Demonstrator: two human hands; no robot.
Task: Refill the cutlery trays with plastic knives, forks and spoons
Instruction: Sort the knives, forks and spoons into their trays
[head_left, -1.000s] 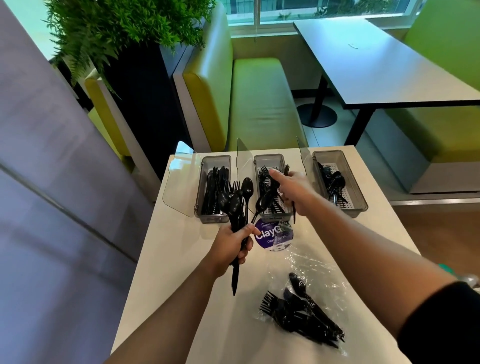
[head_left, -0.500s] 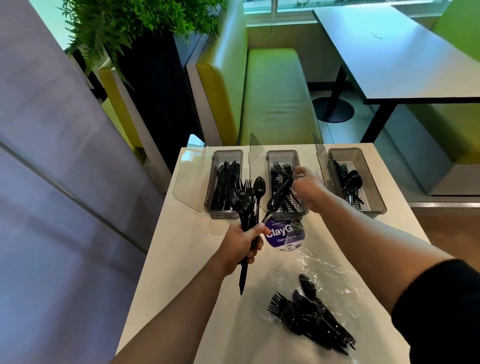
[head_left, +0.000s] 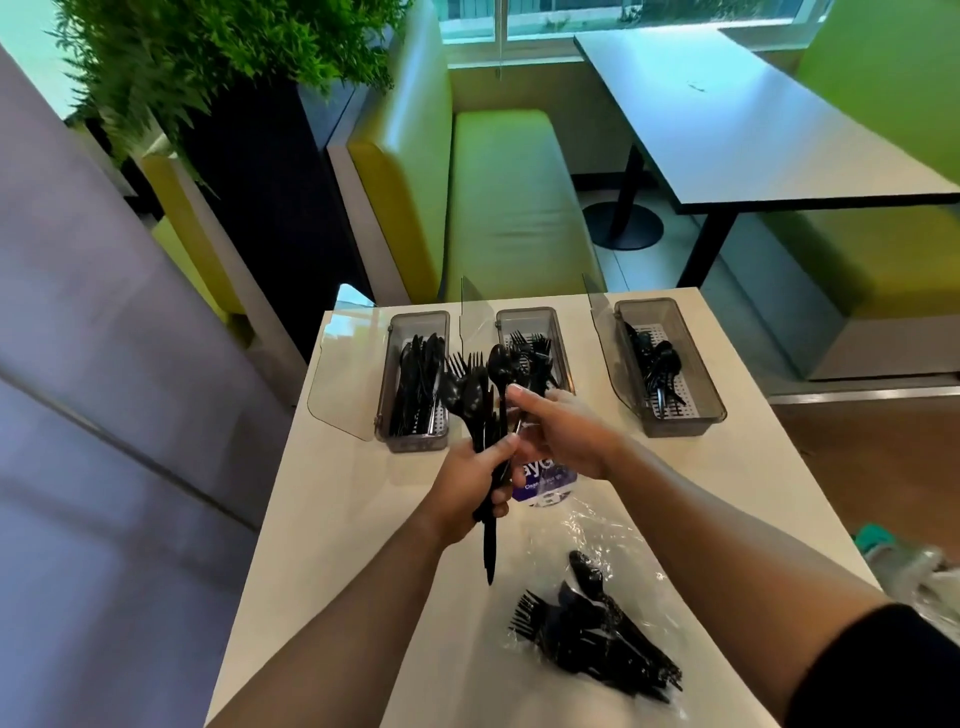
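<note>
Right, mid-sort: mixed bundle in hand, three part-filled trays ahead.
Worktop (head_left: 363, 545) carries the knife tray (head_left: 400, 332), fork tray (head_left: 558, 332) and spoon tray (head_left: 701, 374) along its far edge, with the opened bag (head_left: 597, 639) of spares near me. Left grip (head_left: 467, 488) is clenched round the bundle (head_left: 475, 400) by the handles, heads up, before the fork tray. Right grip (head_left: 563, 434) touches a spoon (head_left: 500, 364) stem; can't tell if it's pinched. My read: light, stiff, slick plastic, so I'd pull by the handle since tines snag.

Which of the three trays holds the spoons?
The right tray: rounded spoon bowls show in it. The middle tray shows fork tines, the left tray knives.
</note>
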